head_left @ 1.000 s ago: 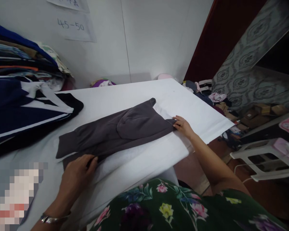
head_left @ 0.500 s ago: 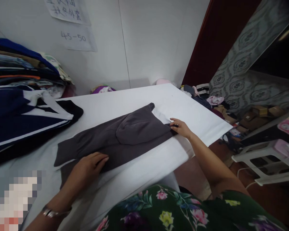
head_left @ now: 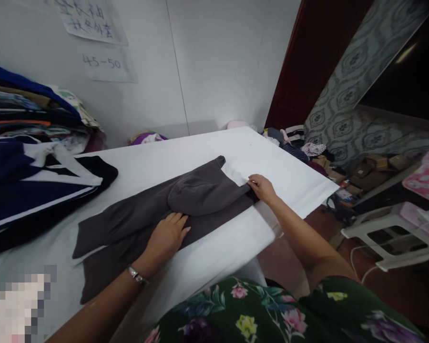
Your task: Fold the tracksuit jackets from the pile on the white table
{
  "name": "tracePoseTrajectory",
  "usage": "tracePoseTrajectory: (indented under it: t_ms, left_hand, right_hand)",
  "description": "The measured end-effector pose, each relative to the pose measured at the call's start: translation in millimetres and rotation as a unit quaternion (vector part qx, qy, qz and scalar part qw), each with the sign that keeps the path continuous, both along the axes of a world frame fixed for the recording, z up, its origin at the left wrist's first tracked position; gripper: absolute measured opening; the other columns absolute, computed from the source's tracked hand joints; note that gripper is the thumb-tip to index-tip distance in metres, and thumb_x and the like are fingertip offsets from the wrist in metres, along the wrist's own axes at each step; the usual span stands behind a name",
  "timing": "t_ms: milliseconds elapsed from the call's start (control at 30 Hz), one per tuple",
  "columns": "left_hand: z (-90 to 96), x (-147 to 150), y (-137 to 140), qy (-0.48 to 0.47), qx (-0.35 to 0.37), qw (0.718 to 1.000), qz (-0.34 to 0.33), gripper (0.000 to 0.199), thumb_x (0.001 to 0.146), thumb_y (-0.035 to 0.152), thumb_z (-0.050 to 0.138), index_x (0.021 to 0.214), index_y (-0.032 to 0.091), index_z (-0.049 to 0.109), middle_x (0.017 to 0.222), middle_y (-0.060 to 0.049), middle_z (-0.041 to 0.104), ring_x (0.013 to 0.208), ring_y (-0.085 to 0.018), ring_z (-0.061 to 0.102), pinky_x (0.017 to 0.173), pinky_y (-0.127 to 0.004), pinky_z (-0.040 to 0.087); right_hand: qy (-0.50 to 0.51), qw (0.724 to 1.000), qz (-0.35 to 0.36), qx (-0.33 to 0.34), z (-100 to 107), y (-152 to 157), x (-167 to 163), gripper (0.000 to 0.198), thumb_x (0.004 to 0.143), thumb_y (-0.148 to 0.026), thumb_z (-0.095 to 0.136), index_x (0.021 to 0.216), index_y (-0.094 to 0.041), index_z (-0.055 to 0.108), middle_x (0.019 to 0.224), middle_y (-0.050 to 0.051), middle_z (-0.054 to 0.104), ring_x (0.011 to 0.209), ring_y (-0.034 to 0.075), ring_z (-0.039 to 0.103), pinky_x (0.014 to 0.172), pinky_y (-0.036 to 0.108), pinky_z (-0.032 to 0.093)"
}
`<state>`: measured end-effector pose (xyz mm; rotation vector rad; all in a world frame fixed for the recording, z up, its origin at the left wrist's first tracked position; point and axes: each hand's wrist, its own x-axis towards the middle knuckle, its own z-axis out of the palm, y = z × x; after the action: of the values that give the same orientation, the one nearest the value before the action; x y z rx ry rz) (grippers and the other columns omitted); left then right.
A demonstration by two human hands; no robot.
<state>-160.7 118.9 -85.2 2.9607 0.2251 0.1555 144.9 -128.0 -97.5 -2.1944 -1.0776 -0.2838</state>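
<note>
A pair of dark grey trousers (head_left: 200,188) lies across the white-covered table (head_left: 214,143), its two leg ends toward the left and its wider end toward the right. A rounded, seamed panel bulges in the upper layer. My left hand (head_left: 168,236) rests flat on the cloth just below that panel, fingers stretched out and a metal bracelet on the wrist. At the wider end, my right hand (head_left: 262,188) pinches the near corner of the trousers between thumb and fingers. A white patch shows in the hollow of that end.
Navy and white clothing (head_left: 39,186) lies on the table's left, with a stack of folded clothes (head_left: 25,105) behind it. More garments (head_left: 296,143) and cardboard boxes (head_left: 372,166) sit beyond the right edge. A white plastic stool (head_left: 389,233) stands at right.
My left hand has slid right along the trousers, from near the leg ends to below the rounded panel. My right hand has closed on the corner and lifted its upper layer slightly.
</note>
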Motion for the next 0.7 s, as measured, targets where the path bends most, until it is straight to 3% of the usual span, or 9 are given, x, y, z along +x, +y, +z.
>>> tracePoseTrajectory:
  t_ms: [100,200,367,567,700]
  left_hand:
    - [2.0,3.0,-1.2,0.021,0.026,0.999,0.021,0.031,0.092,0.031,0.047,0.112,0.019,0.067,0.116,-0.011,0.065,0.107,-0.026,0.056,0.086,-0.038,0.045]
    - [5.5,8.5,-1.2,0.047,0.033,0.998,0.039,0.026,0.091,0.028,0.048,0.103,0.019,0.070,0.108,-0.009,0.066,0.100,-0.024,0.057,0.083,-0.035,0.043]
    - [8.1,17.0,0.6,0.065,0.037,0.996,0.044,0.025,0.092,0.026,0.045,0.088,0.018,0.069,0.093,-0.008,0.067,0.092,-0.021,0.057,0.078,-0.033,0.040]
    - [7.4,14.6,1.4,0.042,0.021,0.997,0.058,0.030,0.094,0.027,0.040,0.088,0.018,0.067,0.093,-0.007,0.067,0.090,-0.022,0.057,0.077,-0.034,0.040]
    - [7.3,12.9,-0.1,0.022,-0.007,0.996,0.086,0.028,0.094,0.028,0.041,0.087,0.019,0.067,0.092,-0.006,0.066,0.089,-0.021,0.057,0.077,-0.033,0.041]
  right_hand:
    - [-0.038,0.999,0.024,-0.026,5.5,-10.7,-14.0,0.014,0.085,-0.022,0.056,0.081,-0.025,0.070,0.103,0.007,0.070,0.097,0.026,0.062,0.089,0.042,0.050]
    - [-0.059,0.998,0.020,0.003,8.2,-21.4,-41.6,0.015,0.086,-0.023,0.055,0.083,-0.024,0.070,0.096,0.009,0.068,0.094,0.026,0.061,0.087,0.042,0.049]
    - [0.038,0.985,0.168,-0.008,1.0,-21.3,-76.6,0.019,0.090,-0.025,0.051,0.085,-0.025,0.069,0.088,0.006,0.069,0.086,0.021,0.063,0.080,0.036,0.052]
    - [0.019,0.985,0.155,-0.070,-5.2,-6.3,-53.4,0.026,0.087,-0.016,0.049,0.092,-0.021,0.074,0.097,0.009,0.073,0.094,0.025,0.066,0.086,0.041,0.053]
    - [0.010,0.983,0.151,-0.103,-3.7,0.4,-46.5,0.031,0.088,-0.017,0.049,0.109,-0.019,0.072,0.126,0.010,0.065,0.122,0.026,0.057,0.104,0.044,0.045]
